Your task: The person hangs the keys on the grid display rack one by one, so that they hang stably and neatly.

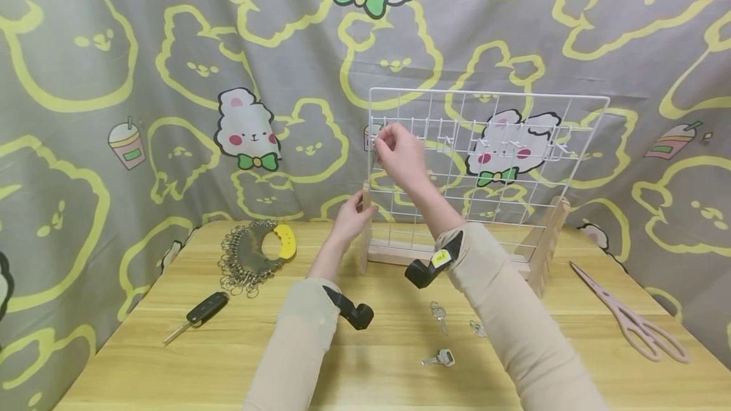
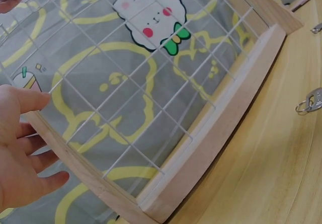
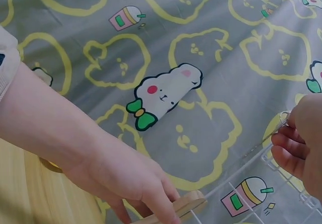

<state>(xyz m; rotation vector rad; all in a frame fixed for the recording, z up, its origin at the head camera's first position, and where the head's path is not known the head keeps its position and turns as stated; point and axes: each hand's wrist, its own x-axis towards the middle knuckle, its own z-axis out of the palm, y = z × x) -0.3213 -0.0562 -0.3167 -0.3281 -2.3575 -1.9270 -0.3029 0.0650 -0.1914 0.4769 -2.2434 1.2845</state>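
Observation:
A white wire grid rack (image 1: 491,94) stands upright in wooden supports at the back of the table, with a row of small white hooks (image 1: 482,143) across it. My left hand (image 1: 349,217) grips the left wooden upright (image 2: 80,161), thumb on one side and fingers on the other. Up by the leftmost part of the hook row, my right hand (image 1: 402,154) pinches a small metal ring (image 3: 284,116). A thin metal piece that looks like a key (image 3: 259,146) hangs from that ring. Whether the ring touches a hook is hidden by the fingers.
Three loose keys lie before the rack, among them one key (image 1: 438,317) and another key (image 1: 444,358). A black car key (image 1: 208,309) and a bunch of metal rings with a yellow piece (image 1: 287,241) lie left. Pink scissors (image 1: 613,306) lie right. A patterned curtain (image 1: 308,49) hangs behind.

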